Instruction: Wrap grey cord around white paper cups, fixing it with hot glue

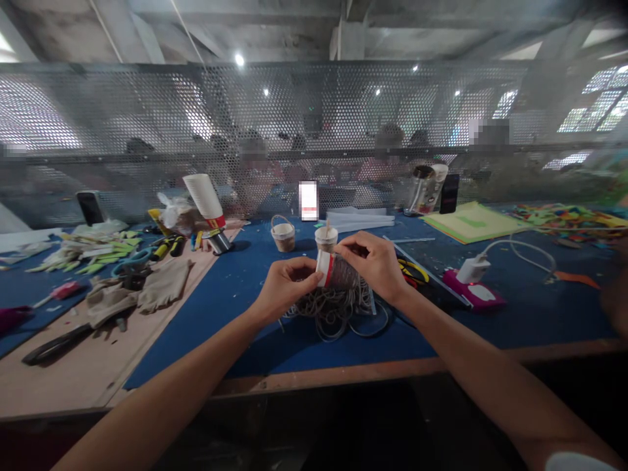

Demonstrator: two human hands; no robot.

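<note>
I see a small handled basket [284, 239] just beyond the left fingers. My left hand [290, 280] pinches a white-and-red paper cup [324, 267] between thumb and fingers. Past those fingertips shows a white-rimmed container [326, 239]; below them lies loose cord [331, 319]. The right hand [375, 260] has fingertips pressed together beside the cup; I can't tell what they grip.

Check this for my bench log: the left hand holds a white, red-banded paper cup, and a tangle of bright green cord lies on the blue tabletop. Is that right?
Not quite: the tangled cord is grey, not bright green, as the head view shows. The left hand does hold the white, red-banded paper cup, and the cord does lie on the blue tabletop.
</note>
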